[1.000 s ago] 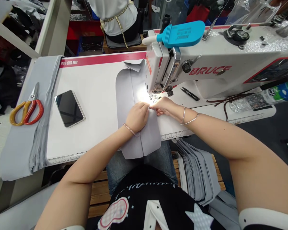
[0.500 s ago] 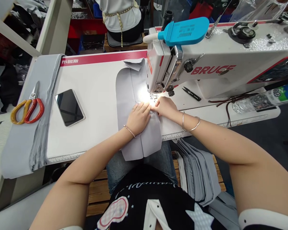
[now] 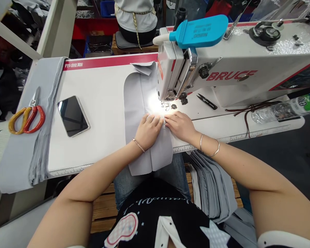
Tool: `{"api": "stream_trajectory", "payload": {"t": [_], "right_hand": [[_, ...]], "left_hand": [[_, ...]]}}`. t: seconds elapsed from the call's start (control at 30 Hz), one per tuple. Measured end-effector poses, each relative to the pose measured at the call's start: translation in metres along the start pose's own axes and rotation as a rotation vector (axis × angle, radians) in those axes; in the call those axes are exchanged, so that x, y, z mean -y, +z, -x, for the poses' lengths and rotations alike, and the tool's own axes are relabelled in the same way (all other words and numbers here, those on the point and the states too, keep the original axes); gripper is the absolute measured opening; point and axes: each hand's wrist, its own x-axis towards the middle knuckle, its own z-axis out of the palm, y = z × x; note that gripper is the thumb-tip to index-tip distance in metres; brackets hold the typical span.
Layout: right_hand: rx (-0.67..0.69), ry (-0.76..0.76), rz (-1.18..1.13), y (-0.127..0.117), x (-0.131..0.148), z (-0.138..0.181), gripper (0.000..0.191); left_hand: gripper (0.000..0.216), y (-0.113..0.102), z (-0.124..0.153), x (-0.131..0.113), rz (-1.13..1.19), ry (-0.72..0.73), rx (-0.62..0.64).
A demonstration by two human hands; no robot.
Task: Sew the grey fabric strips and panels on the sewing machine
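A long grey fabric piece [image 3: 135,93] lies on the white sewing table [image 3: 103,93], running under the presser foot of a white sewing machine [image 3: 222,65]. My left hand [image 3: 148,131] rests flat on the fabric just before the needle, fingers stretched out. My right hand [image 3: 179,125] lies flat beside it to the right, fingertips touching the fabric's edge near the lit needle area. Both hands press the cloth down and hold nothing.
A phone [image 3: 73,115] lies left of the fabric. Scissors with orange and red handles [image 3: 27,117] sit on a stack of grey cloth [image 3: 26,151] at the far left. Thread snips [image 3: 206,101] and a water bottle [image 3: 286,109] lie right. More grey pieces [image 3: 212,186] hang beside my lap.
Both hands have slid back toward me along the fabric, away from the needle. The right hand's pinch at the edge has opened into a flat hand.
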Motion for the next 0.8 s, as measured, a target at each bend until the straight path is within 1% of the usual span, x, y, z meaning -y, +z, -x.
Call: {"api": "stream_trajectory", "payload": {"t": [0.17,0.37,0.8], "right_hand": [[-0.057,-0.044,-0.004,0.000,-0.001,0.002,0.029],[-0.043,-0.040,-0.025,0.000,-0.003,0.000,0.033],[0.033,0.021,-0.068,0.001,-0.003,-0.008,0.040]], "left_hand": [[0.040,-0.004,0.005,-0.003,0.046,-0.036,0.044],[0.043,-0.007,0.005,-0.002,0.075,-0.062,0.101],[0.045,-0.004,-0.001,0.010,0.095,-0.061,0.074]]}}
